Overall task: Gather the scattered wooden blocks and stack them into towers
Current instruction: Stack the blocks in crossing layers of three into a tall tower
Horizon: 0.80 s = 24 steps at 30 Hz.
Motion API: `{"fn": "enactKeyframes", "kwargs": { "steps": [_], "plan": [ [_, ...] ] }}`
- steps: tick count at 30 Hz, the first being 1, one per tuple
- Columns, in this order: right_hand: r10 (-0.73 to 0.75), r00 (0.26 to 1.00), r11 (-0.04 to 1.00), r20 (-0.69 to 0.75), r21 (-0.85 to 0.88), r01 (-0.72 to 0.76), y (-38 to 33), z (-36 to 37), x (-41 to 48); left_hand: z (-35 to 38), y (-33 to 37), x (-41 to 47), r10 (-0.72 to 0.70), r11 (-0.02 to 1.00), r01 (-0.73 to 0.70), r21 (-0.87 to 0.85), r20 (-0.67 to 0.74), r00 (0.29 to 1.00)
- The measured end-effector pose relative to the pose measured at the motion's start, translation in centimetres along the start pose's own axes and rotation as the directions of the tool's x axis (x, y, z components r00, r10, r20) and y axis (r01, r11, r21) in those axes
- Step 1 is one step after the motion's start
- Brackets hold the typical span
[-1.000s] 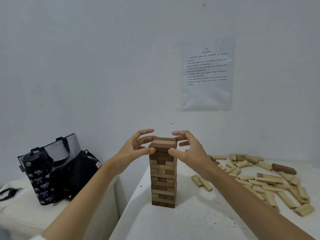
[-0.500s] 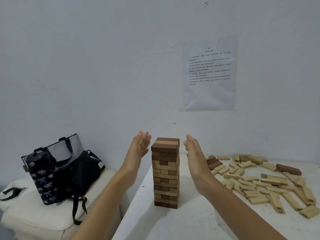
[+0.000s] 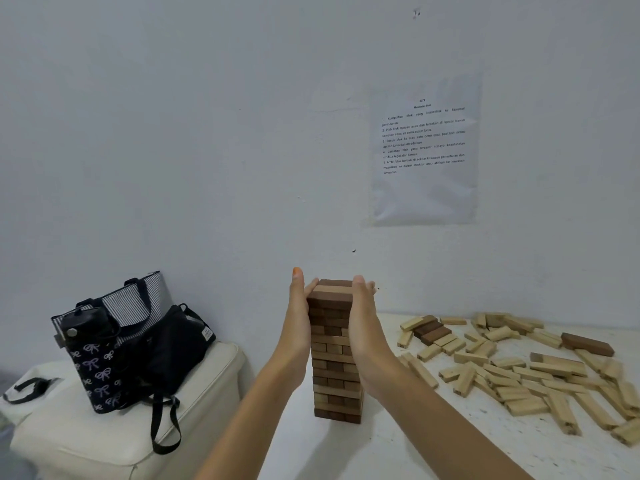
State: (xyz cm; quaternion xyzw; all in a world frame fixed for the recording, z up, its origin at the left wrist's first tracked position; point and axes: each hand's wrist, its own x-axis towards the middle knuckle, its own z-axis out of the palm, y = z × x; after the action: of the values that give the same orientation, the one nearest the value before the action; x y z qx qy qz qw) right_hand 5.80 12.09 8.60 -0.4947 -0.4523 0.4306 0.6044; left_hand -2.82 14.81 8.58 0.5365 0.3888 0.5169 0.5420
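Observation:
A tall tower of wooden blocks (image 3: 335, 372), dark and light layers mixed, stands upright on the white table (image 3: 398, 452). My left hand (image 3: 298, 317) presses flat against the tower's left side with straight fingers. On the opposite side my right hand (image 3: 362, 320) presses flat the same way, so the upper half of the tower sits between both palms. Many loose light blocks (image 3: 526, 379) lie scattered on the table to the right, with a few dark ones (image 3: 587, 344) among them.
A dark bag with a bow pattern and striped top (image 3: 114, 341) sits on a cream cushioned seat (image 3: 104, 438) at the left, beside the table's edge. A printed sheet (image 3: 424, 147) hangs on the white wall behind.
Both hands went from curled fingers at the tower's top, to open and apart beside it, to flat palms pressed against its two sides.

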Motion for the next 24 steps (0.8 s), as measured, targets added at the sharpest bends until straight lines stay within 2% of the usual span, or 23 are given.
{"fn": "enactKeyframes", "kwargs": {
  "steps": [21,24],
  "plan": [
    [0.014,1.000,1.000,0.002,0.002,-0.014,-0.5,-0.2,-0.4,0.7,0.8,-1.0,0.004,0.995,-0.001,0.096,-0.028,1.000],
    [-0.029,1.000,0.999,-0.005,-0.021,0.029,-0.9,-0.9,-0.6,0.3,1.2,-1.2,-0.018,0.994,0.024,0.109,-0.050,0.999]
  ]
}}
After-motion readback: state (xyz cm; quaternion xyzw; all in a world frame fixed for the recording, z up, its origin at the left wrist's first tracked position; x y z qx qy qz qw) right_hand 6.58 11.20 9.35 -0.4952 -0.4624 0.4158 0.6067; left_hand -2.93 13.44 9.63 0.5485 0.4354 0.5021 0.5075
